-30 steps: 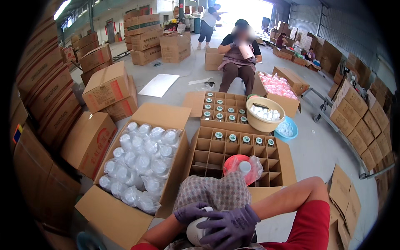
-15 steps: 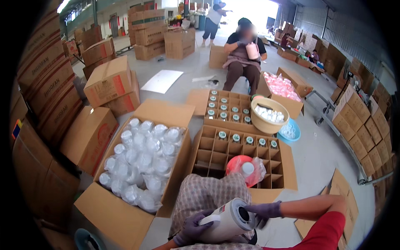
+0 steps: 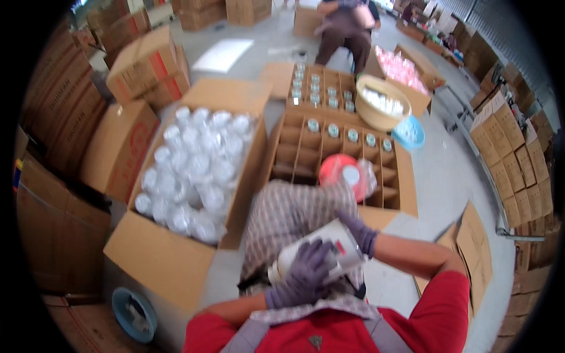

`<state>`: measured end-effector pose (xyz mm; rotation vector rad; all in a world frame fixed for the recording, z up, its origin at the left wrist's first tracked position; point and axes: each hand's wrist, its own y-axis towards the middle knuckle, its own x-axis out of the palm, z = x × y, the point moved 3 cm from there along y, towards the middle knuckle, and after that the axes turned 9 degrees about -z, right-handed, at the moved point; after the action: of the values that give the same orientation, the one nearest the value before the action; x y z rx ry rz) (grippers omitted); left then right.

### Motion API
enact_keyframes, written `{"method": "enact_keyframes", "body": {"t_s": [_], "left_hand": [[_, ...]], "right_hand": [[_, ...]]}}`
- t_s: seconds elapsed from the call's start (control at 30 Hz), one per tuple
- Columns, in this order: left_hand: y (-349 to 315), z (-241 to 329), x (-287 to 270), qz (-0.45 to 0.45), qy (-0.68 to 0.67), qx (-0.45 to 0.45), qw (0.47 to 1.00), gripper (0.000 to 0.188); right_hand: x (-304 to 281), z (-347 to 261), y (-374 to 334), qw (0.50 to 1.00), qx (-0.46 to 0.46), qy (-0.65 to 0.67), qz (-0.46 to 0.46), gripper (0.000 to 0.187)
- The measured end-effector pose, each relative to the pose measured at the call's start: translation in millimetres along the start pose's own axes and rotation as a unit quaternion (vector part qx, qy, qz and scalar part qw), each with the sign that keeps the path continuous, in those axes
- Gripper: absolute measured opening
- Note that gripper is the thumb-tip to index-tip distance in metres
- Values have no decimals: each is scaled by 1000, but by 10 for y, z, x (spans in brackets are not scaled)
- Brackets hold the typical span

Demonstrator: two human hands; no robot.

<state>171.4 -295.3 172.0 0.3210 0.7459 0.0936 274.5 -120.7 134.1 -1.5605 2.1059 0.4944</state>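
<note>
A white jug (image 3: 352, 257) with a small red mark lies slanted across my lap, its narrower end toward the lower left. My left hand (image 3: 306, 267), in a purple-grey glove, is wrapped over its body with the fingers on top. At the wider end my right hand (image 3: 358, 233), gloved alike, holds the upper right edge; its fingers are partly blurred. Just beyond my knees, a red bowl (image 3: 329, 169) containing a white-capped piece in clear plastic (image 3: 351, 175) rests on a divided carton (image 3: 406, 176).
An open carton (image 3: 159, 259) of plastic-wrapped items stands at left. Farther off are another divided carton (image 3: 332, 79) with capped bottles, a beige basin (image 3: 368, 112), a blue basin (image 3: 419, 134) and a seated person (image 3: 344, 41). A blue tub (image 3: 120, 312) sits lower left; a loaded cart (image 3: 500, 212) is at right.
The jug has turned over in my hands, and its round dark opening no longer shows. My left hand moved from the handle onto the body. The view has tilted downward.
</note>
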Motion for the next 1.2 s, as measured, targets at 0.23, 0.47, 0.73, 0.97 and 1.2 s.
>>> {"method": "enact_keyframes", "body": {"t_s": [0.23,0.47,0.73,0.97,1.2], "left_hand": [[-128,-344,-223,49,-226,35,972,23],[-29,-298,-70,30,-234,32,971,28],[220,-143,211,-25,-92,21,995,39],[244,-235,89,-7,-63,-12,998,39],[378,-525,-145,-75,-271,60,958,33]], "right_hand": [[-225,-569,25,979,-138,-110,-103,57],[-435,-555,-28,980,-93,-160,-73,56],[-286,352,249,913,278,298,-24,48],[-412,-265,245,982,114,95,-120,48],[-752,-388,122,961,-216,-164,-62,57]]}}
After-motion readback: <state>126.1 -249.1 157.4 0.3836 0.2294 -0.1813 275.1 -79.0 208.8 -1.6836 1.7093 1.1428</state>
